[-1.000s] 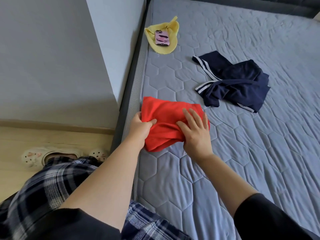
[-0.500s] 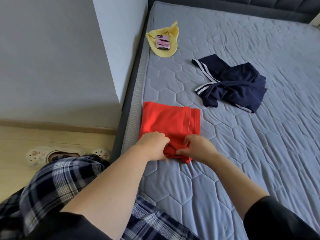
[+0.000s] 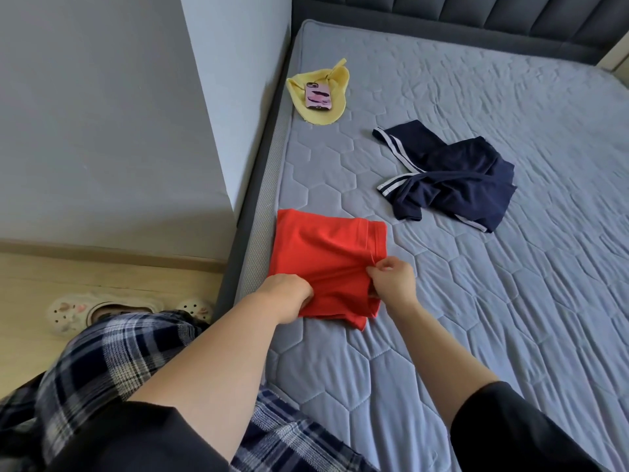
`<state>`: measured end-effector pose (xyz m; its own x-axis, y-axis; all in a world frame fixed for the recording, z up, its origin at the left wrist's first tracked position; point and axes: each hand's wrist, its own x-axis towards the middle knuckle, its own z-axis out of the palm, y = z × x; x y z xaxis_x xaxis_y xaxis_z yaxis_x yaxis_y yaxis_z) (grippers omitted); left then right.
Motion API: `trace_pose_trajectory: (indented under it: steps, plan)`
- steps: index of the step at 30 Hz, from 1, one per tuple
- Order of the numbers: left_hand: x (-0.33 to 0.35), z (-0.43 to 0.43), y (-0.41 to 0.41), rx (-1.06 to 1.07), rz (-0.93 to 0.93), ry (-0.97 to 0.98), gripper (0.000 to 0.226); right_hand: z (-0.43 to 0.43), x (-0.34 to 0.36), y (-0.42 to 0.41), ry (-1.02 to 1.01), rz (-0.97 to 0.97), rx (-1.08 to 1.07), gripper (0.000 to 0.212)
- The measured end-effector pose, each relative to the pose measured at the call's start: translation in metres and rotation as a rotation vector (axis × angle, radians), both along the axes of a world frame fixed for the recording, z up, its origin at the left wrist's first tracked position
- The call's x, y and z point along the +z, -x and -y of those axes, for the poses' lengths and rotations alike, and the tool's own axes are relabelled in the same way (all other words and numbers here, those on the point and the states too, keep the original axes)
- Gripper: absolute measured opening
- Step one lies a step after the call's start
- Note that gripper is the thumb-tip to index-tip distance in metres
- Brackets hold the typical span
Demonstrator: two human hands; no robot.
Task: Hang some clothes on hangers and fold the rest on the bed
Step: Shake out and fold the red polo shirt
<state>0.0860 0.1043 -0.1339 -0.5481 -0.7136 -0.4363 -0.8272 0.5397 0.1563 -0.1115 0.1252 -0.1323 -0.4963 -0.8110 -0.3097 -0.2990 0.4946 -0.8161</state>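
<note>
**Grip state.** The left grip (image 3: 287,294) is curled on the near left edge of the red garment (image 3: 326,247). Its fingertips are tucked into the fabric and hidden. The right grip (image 3: 393,284) pinches the near right edge of the same garment, with fingers and thumb pressed together on a raised fold. The fabric between the two grips is drawn into creases.

**Task item.** The red garment is folded into a rough rectangle. It lies on the bed (image 3: 442,352), close to the bed's left edge and near the person. A stitched hem band runs along its right side. The far part lies flat; the near corner is bunched under the grips.

**Other items on the bed.** A navy garment (image 3: 452,178) with white stripes lies crumpled beyond and to the right of the red one, apart from it. A yellow cloth (image 3: 332,110) lies farther off at the left edge of the bed. A phone (image 3: 318,96) in a pink case rests on top of it.

**Surroundings.** A dark padded headboard (image 3: 476,25) closes the far end of the bed. A grey wall (image 3: 119,114) stands left of the bed. Below it is a wooden floor (image 3: 34,274) with pale clogs (image 3: 68,313) on it. Plaid trousers (image 3: 112,362) and black sleeves (image 3: 503,427) fill the near edge of the view.
</note>
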Motion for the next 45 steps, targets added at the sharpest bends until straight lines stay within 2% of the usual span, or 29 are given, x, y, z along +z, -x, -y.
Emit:
trace_pose_trajectory:
  steps: [1, 3, 5, 7, 9, 11, 13, 16, 18, 20, 21, 23, 26, 29, 32, 34, 38, 42, 45]
  plan:
    - [-0.001, 0.001, -0.001, 0.002, 0.004, -0.045, 0.02, -0.001, -0.001, -0.001, -0.013, -0.057, 0.04, 0.011]
    - [-0.001, 0.002, 0.0, 0.062, -0.055, -0.136, 0.011, -0.003, -0.004, -0.005, -0.072, -0.335, 0.211, 0.008]
    - [0.003, 0.005, 0.002, 0.223, -0.239, -0.121, 0.011, -0.001, -0.002, -0.012, 0.017, -0.593, 0.26, 0.013]
    - [0.005, 0.012, 0.004, 0.329, -0.448, 0.114, 0.012, 0.005, 0.005, -0.017, 0.307, -0.727, 0.219, 0.024]
    - [0.004, 0.02, 0.007, 0.32, -0.522, 0.396, 0.018, 0.015, 0.008, -0.021, 0.491, -0.821, 0.266, 0.036]
    - [-0.003, 0.027, 0.009, 0.303, -0.464, 0.482, 0.043, 0.025, 0.0, -0.02, 0.393, -0.876, 0.43, 0.044]
    - [-0.016, 0.029, 0.011, 0.28, -0.323, 0.416, 0.056, 0.033, -0.017, -0.015, 0.161, -0.875, 0.571, 0.053]
    - [-0.044, 0.031, 0.01, 0.267, -0.204, 0.278, 0.062, 0.037, -0.04, -0.01, 0.046, -0.728, 0.527, 0.07]
    - [-0.055, 0.033, 0.008, 0.28, -0.207, 0.263, 0.063, 0.04, -0.045, -0.011, 0.11, -0.569, 0.355, 0.085]
    - [-0.062, 0.036, 0.006, 0.288, -0.21, 0.258, 0.064, 0.043, -0.044, -0.013, 0.131, -0.329, 0.124, 0.095]
    - [-0.065, 0.037, 0.006, 0.292, -0.21, 0.258, 0.064, 0.044, -0.043, -0.012, 0.098, -0.199, 0.021, 0.093]
    - [-0.071, 0.037, 0.004, 0.298, -0.217, 0.257, 0.064, 0.049, -0.037, -0.004, -0.023, 0.034, -0.07, 0.076]
    - [-0.073, 0.039, 0.004, 0.297, -0.235, 0.242, 0.064, 0.056, -0.024, 0.013, -0.231, 0.323, -0.006, 0.048]
    - [-0.068, 0.042, 0.003, 0.288, -0.249, 0.203, 0.063, 0.058, -0.012, 0.021, -0.376, 0.536, 0.028, 0.044]
    - [-0.059, 0.042, 0.002, 0.294, -0.286, 0.188, 0.058, 0.054, -0.004, 0.018, -0.359, 0.637, 0.016, 0.041]
    - [-0.047, 0.043, 0.005, 0.375, -0.394, 0.174, 0.052, 0.051, 0.005, 0.013, -0.281, 0.651, 0.018, 0.032]
    - [-0.014, 0.043, 0.016, 0.65, -0.738, 0.067, 0.045, 0.05, 0.038, -0.005, -0.147, 0.636, 0.022, 0.02]
    - [0.019, 0.042, 0.002, 0.839, -1.168, -0.126, 0.047, 0.051, 0.085, -0.043, -0.095, 0.595, 0.109, 0.021]
    - [0.054, 0.037, -0.028, 1.019, -1.498, -0.35, 0.05, 0.052, 0.124, -0.084, -0.067, 0.564, 0.218, 0.03]
